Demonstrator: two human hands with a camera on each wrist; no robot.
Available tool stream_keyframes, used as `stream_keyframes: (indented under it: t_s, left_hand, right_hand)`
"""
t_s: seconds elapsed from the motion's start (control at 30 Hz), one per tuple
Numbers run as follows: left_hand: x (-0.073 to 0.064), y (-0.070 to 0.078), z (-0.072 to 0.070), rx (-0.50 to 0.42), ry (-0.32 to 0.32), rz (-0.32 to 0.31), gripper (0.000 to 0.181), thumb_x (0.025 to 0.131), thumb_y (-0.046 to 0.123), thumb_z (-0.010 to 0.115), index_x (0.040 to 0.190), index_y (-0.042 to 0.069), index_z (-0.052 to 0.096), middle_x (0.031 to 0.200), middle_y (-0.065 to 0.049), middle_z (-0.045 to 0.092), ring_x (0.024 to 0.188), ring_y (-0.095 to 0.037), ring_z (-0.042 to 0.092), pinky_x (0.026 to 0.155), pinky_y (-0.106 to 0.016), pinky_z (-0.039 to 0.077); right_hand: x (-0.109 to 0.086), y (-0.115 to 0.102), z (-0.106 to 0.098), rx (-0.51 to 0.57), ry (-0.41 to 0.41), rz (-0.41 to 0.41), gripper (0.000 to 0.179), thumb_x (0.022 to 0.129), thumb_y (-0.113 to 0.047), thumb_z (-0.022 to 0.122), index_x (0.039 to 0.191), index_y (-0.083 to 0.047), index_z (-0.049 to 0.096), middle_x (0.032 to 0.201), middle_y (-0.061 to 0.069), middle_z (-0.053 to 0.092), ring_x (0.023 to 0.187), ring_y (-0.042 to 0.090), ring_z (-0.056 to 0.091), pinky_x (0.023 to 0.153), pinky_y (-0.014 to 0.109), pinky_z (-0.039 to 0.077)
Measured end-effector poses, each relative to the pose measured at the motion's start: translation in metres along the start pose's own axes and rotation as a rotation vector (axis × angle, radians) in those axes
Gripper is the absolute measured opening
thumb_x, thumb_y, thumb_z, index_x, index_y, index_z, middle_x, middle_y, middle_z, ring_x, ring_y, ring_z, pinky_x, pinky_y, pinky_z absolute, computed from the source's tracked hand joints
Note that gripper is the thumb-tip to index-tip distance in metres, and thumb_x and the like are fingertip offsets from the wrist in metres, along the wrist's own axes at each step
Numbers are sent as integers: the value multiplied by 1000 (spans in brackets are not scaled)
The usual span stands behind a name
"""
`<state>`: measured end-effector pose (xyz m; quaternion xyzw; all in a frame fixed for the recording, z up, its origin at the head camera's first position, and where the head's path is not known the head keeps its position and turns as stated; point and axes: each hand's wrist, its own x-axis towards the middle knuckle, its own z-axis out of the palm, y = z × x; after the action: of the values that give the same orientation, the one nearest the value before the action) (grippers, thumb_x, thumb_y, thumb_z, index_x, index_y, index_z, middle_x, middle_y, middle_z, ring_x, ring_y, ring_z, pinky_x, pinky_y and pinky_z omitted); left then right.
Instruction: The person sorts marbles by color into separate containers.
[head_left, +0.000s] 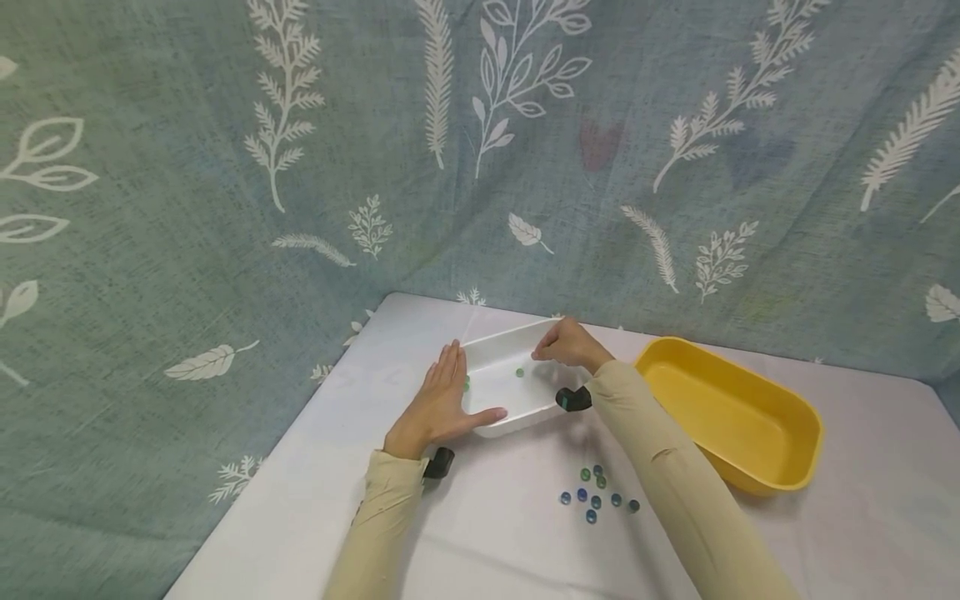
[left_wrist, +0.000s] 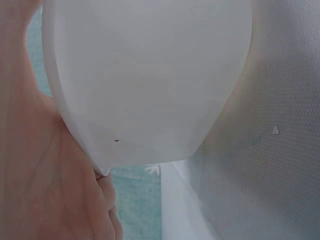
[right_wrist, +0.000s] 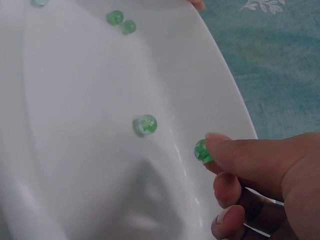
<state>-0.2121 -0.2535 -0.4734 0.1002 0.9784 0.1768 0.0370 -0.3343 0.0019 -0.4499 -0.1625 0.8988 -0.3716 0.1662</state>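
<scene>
My left hand point(head_left: 438, 400) rests on the left end of a white tray point(head_left: 498, 421), its fingers straight along the rim and the thumb stretched over the near edge. The tray's smooth outer wall point(left_wrist: 150, 85) fills much of the left wrist view, with the palm beside its rim. Inside the far right part of the tray, my right hand point(head_left: 567, 343) pinches a green marble point(right_wrist: 201, 151) between thumb and forefinger. Another green marble point(right_wrist: 146, 125) lies on the tray floor close by. Two more green marbles point(right_wrist: 115, 18) sit farther along, and a pale one point(right_wrist: 40, 2) shows at the corner.
Several blue and green marbles point(head_left: 596, 502) lie loose on the white tabletop point(head_left: 495, 533), between the forearms. To the right stands a yellow tray point(head_left: 795, 454), partly behind the right sleeve point(head_left: 667, 467). A patterned green cloth point(head_left: 480, 225) hangs behind the table.
</scene>
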Motion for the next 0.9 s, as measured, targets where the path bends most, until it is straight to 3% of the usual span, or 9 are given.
stream_keyframes:
  t_s: [0.23,0.5,0.9]
  left_hand:
    - [0,2,-1,-3,-9,-4,132,82,86,56,164,0,-2,175,-14,-11,164,-29,-8,133,-50,8]
    - [0,0,-1,-2,3,-2,133,81,87,56,165,0,-1,175,-14,-9,164,-28,-7,133,-50,8]
    - [-1,0,0,-19,1,0,135,80,88,57,164,1,-4,175,-15,-10,164,-29,-8,133,-50,7]
  right_hand:
    - [-1,-2,1,-6,2,9,21,95,-19,75,107,-4,81,111,13,79,96,18,66,83,31,53]
    - [-5,-8,-4,6,8,-30,24,97,-21,72,110,-2,80,113,15,78,107,26,71,92,39,56]
    - [-17,-20,-12,49,12,-97,25,98,-21,70,113,-3,80,116,15,78,112,29,71,99,46,57]
